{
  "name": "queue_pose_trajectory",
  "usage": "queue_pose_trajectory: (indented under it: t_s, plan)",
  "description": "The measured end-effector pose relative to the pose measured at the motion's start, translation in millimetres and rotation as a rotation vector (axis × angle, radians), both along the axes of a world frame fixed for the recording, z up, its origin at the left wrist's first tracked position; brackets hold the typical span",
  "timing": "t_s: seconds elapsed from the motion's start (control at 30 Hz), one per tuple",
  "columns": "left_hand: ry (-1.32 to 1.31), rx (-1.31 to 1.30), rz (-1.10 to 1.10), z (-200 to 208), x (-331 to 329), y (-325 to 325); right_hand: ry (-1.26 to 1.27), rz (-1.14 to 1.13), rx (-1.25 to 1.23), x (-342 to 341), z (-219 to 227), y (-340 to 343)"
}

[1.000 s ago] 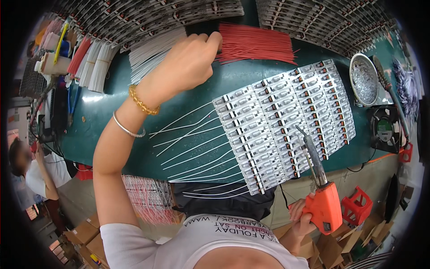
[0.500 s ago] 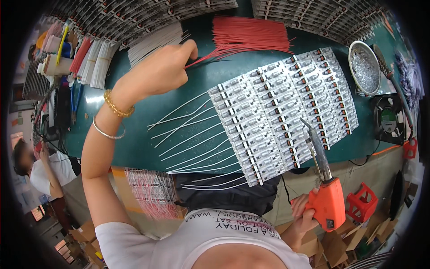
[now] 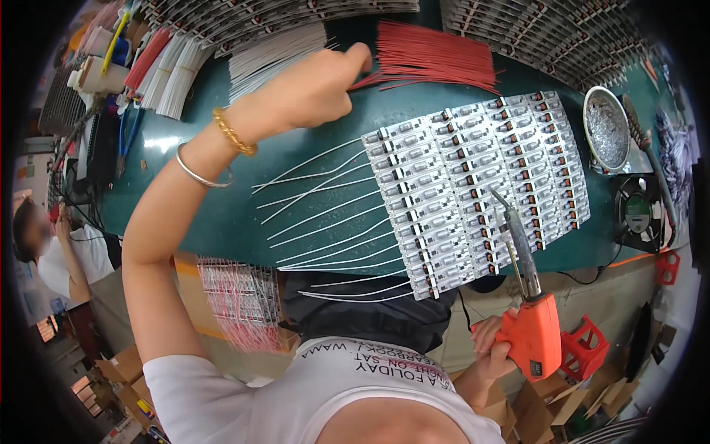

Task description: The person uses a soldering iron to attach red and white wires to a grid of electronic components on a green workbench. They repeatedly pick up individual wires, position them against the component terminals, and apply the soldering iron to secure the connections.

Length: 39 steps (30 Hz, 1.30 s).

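My left hand (image 3: 314,89) is closed in a pinch on red wires at the near left corner of a red wire bundle (image 3: 436,59); its curled fingers partly hide the wires. Below it lies a panel of metal connector strips (image 3: 473,192), silvery with small orange parts. White wires (image 3: 325,214) stick out from the panel's left edge. My right hand (image 3: 494,348) grips an orange soldering gun (image 3: 535,337) at its handle. The gun's bent tip points up over the middle of the panel; whether it touches cannot be told.
White wires (image 3: 277,55) lie behind my left hand. More panels (image 3: 547,33) stand along the far edge. At the right are a metal bowl of silvery bits (image 3: 606,129) and a black fan (image 3: 640,211). A red stool (image 3: 584,348) stands below. Another person (image 3: 63,255) sits at the left.
My left hand has moved farther away and to the right, nearer the red bundle, and less red wire shows beyond its fingers. My right hand with the soldering gun has hardly moved.
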State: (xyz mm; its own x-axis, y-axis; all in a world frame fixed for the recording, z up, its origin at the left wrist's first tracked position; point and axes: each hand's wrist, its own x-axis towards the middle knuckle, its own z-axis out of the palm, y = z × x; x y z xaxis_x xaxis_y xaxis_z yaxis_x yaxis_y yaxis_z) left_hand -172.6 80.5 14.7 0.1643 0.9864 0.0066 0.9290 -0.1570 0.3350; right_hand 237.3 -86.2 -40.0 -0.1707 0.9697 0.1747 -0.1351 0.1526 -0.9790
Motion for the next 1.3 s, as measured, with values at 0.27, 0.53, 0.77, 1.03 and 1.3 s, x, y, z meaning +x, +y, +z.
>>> queue_pose_trajectory:
  t_s: [0.27, 0.53, 0.77, 1.03, 1.3]
  plan:
    - [-0.517, -0.233, 0.217, 8.0, -26.3, -27.6, -0.104, 0.023, -0.015, -31.4, 26.8, 22.3]
    - [-0.806, -0.261, 0.328, 12.5, -25.2, -57.7, -0.003, -0.018, -0.322, 14.6, 18.7, 5.7]
    - [-0.79, -0.177, 0.344, -2.8, 7.7, -84.7, -0.582, -0.065, -0.067, -78.9, 57.2, 25.5]
    - [-0.705, -0.003, 0.197, -17.5, 6.9, -91.3, -0.371, 0.074, -0.182, -114.2, 66.4, 37.6]
    - [-0.663, 0.098, 0.192, -21.1, 9.4, -93.0, -0.642, 0.041, -0.094, -91.7, 51.9, 23.8]
